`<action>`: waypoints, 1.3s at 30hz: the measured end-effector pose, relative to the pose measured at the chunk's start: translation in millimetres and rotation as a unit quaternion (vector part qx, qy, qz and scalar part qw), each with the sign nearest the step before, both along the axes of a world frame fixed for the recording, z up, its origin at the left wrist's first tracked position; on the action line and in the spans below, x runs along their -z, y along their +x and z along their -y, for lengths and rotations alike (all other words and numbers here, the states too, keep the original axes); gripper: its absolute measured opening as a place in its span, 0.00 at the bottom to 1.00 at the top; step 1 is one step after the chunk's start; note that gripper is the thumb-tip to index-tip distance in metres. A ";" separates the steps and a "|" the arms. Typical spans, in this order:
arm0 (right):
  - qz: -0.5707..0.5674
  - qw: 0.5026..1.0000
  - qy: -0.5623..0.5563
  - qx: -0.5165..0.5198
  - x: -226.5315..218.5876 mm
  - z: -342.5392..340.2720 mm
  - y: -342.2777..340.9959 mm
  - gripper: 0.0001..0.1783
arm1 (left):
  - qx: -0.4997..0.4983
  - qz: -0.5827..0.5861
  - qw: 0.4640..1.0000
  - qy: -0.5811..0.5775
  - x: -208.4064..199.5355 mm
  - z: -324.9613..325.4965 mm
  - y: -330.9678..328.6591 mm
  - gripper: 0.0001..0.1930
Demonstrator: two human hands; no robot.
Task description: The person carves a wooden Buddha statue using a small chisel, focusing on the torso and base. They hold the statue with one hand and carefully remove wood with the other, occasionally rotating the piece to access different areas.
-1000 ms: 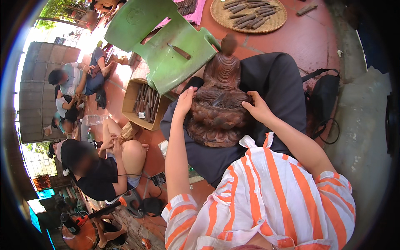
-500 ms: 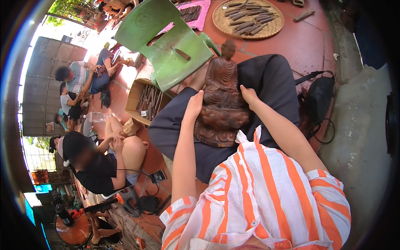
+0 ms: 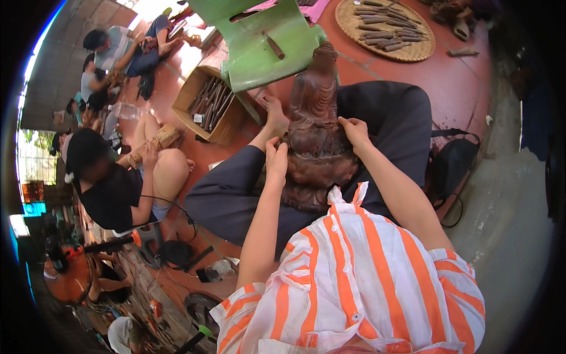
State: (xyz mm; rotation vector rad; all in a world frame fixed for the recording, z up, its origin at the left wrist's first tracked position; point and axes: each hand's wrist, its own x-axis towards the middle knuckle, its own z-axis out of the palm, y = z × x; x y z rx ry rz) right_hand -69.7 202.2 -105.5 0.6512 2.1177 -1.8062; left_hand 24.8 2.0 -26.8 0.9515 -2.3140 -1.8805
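Note:
A dark brown carved wooden Buddha statue (image 3: 321, 138) stands in my lap between my folded legs, its head toward the green chair and its lotus base against my shirt. My left hand (image 3: 276, 160) grips its left side near the lap of the figure, fingers partly hidden behind the wood. On the opposite side my right hand (image 3: 355, 134) is closed against the figure's knee, thumb toward me. Motion smears the carving slightly. The underside of the base is hidden by my shirt front.
Ahead is a green plastic chair (image 3: 262, 59). Left of it, a cardboard box (image 3: 227, 127) holds several handled tools. A round woven tray (image 3: 420, 53) carries more. A black bag (image 3: 454, 159) lies at right. To my left, a seated person holds a pale wooden piece (image 3: 168, 137).
My view has shifted, so the chair and tray sit higher and the box shows more fully. The statue has tipped or turned slightly in my hands. My bare foot now shows.

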 end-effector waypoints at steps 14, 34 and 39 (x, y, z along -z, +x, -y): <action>-0.083 0.952 -0.048 -0.291 -29.5 20.2 -39.7 0.22 | -0.084 -0.039 0.996 0.007 5.7 -34.5 63.1 0.29; -0.095 0.935 0.080 -0.333 -12.4 16.4 -63.4 0.27 | 0.065 -0.061 0.995 -0.034 -14.3 -50.9 69.5 0.38; -0.084 0.940 0.081 -0.320 -5.1 13.8 -67.6 0.26 | 0.090 -0.076 0.993 -0.023 -17.8 -53.9 68.4 0.45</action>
